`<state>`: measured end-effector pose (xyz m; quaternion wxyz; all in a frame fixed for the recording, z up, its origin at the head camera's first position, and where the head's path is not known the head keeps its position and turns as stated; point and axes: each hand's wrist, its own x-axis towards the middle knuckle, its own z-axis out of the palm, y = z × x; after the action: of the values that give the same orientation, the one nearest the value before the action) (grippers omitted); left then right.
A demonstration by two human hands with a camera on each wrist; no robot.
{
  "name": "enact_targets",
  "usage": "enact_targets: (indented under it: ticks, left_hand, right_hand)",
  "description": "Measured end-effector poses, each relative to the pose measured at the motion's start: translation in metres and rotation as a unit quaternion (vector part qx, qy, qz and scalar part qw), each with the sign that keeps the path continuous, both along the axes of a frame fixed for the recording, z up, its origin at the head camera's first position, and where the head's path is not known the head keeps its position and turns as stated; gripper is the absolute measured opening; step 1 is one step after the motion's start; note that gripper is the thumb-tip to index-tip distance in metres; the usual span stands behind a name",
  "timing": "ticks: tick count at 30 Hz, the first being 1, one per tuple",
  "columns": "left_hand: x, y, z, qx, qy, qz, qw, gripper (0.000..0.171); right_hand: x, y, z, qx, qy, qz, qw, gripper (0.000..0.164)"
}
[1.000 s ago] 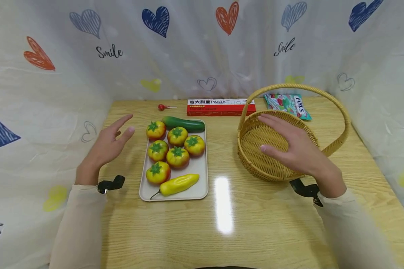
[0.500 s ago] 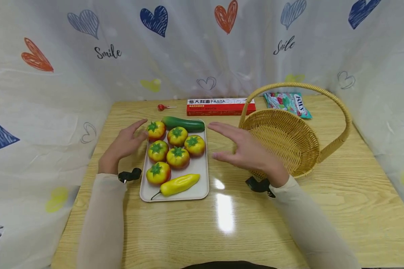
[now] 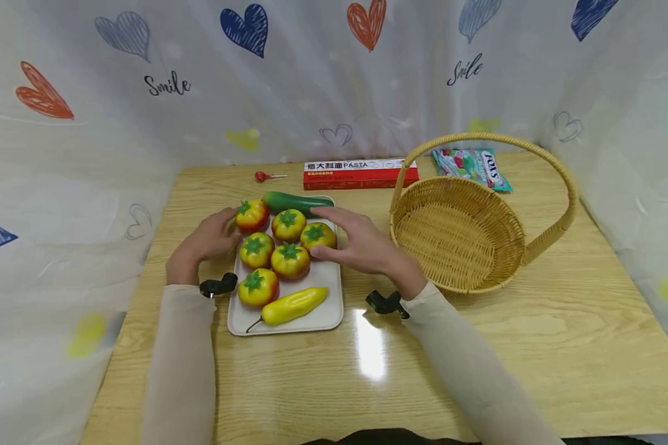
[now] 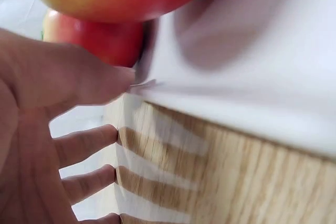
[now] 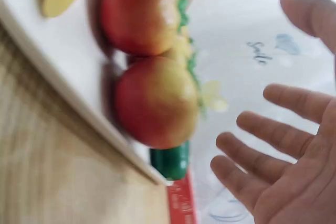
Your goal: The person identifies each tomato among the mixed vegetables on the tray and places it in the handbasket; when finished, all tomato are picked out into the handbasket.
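Observation:
A white tray holds several yellow-red tomatoes, a yellow pepper and a dark green cucumber. My left hand is at the tray's left edge, beside the back-left tomato. In the left wrist view its thumb lies close to the tray rim, fingers spread; contact is unclear. My right hand hovers over the tray's right side, near the right-hand tomato. The right wrist view shows its spread fingers apart from that tomato.
Right of the tray stands a wicker basket with a tall arched handle. Behind lie a red pasta box, a Fox's candy bag and a red lollipop. A printed curtain closes off the back.
My right hand has swept left from over the basket to the tray's right side. The left hand has moved right to the tray's left edge. The tray's contents look unmoved.

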<state>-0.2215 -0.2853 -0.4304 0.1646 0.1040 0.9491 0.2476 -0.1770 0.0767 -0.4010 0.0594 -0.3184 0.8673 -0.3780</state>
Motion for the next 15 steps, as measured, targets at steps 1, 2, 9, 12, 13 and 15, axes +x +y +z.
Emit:
enact_targets:
  ticks: [1,2,9,12,13,15]
  left_hand:
    - [0.001,-0.001,0.001,-0.011,-0.003,-0.001,0.9999,0.071]
    - [0.002,-0.001,0.002,-0.022,-0.008,-0.001,0.9997,0.073]
    - [0.003,-0.002,0.004,-0.044,-0.019,-0.006,0.9988,0.073]
    - [0.002,0.0,0.005,-0.049,-0.026,-0.003,0.9985,0.074]
    - [0.001,0.0,0.005,-0.05,-0.028,-0.001,0.9983,0.074]
    - [0.001,0.001,0.005,-0.053,-0.033,0.006,0.998,0.074]
  right_hand:
    - [-0.001,-0.002,-0.003,0.004,-0.005,-0.001,1.0,0.078]
    - [-0.001,-0.003,-0.006,0.009,-0.006,-0.004,1.0,0.078]
    - [-0.007,-0.012,-0.028,0.028,0.009,-0.025,0.999,0.078]
    - [-0.008,-0.014,-0.032,0.027,0.01,-0.039,0.999,0.078]
    - [-0.008,-0.014,-0.032,0.026,0.01,-0.044,0.999,0.078]
    - [-0.009,-0.015,-0.035,0.022,0.009,-0.052,0.998,0.077]
